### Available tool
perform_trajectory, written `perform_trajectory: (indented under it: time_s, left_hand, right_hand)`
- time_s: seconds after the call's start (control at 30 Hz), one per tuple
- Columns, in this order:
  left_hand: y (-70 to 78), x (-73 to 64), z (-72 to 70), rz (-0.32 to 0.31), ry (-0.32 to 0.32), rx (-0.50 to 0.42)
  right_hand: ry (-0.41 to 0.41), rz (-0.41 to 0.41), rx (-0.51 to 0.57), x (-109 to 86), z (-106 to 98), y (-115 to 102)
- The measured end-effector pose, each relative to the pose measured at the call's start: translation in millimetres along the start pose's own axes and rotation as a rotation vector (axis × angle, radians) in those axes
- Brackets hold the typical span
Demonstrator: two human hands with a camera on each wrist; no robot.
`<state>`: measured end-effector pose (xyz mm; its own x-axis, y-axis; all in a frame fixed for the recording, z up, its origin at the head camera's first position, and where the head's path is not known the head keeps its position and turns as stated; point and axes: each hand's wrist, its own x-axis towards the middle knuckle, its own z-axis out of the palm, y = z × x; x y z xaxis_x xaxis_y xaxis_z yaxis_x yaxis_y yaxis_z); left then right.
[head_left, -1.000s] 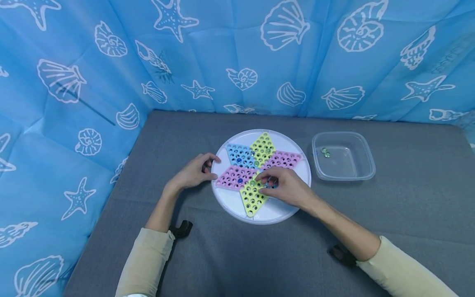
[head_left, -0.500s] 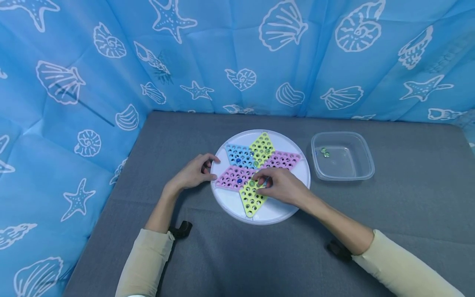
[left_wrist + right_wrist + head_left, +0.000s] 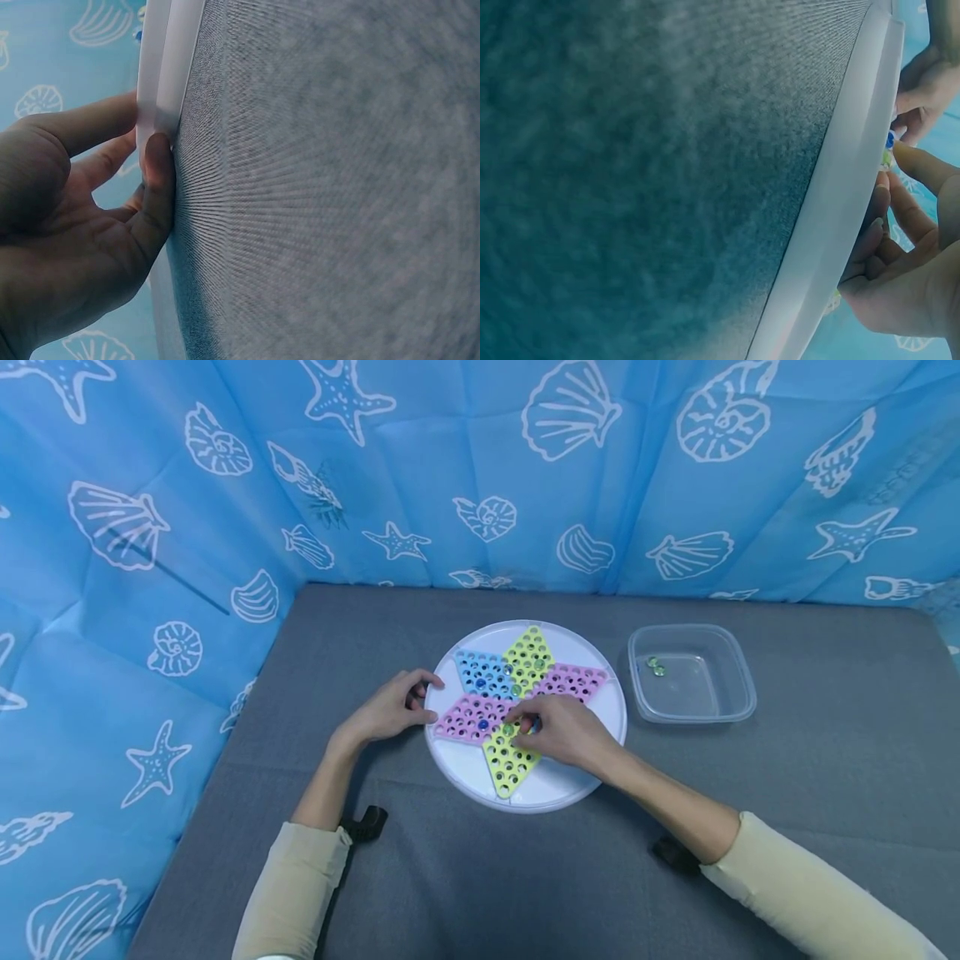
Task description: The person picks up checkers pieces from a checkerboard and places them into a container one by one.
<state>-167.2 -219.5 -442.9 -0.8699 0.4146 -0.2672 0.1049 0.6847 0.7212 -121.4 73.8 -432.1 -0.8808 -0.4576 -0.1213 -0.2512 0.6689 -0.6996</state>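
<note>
A round white Chinese checkers board lies on the table, its six-pointed star made of yellow, pink and blue hole sections. My left hand holds the board's left rim, thumb and fingertips curled at the edge, as the left wrist view also shows. Over the near yellow section, my right hand pinches a green marble between thumb and index finger. Blue marbles sit in the left pink section and the blue section. Other green marbles rest toward the star's centre and in the far yellow section. The right hand hides part of the star.
Right of the board stands a clear plastic container with a few green marbles inside. Grey cloth covers the table. A blue curtain with shell prints hangs behind and to the left.
My right hand has shifted slightly left, its thumb and index finger closing in around the green marble on the near yellow section. The left hand stays at the rim.
</note>
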Motion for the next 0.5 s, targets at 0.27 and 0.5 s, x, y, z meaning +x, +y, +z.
perform_trajectory:
  time_s: [0.27,0.5]
  left_hand:
    - [1.1,-0.4,-0.7,-0.006,0.003,-0.001]
    - [3.1,-1.2,-0.7,-0.016,0.003,-0.002]
  right_hand:
    - [0.013,0.022,-0.095,8.4,4.3,-2.1]
    - [0.029,0.004,-0.110,11.4,5.7,-0.8]
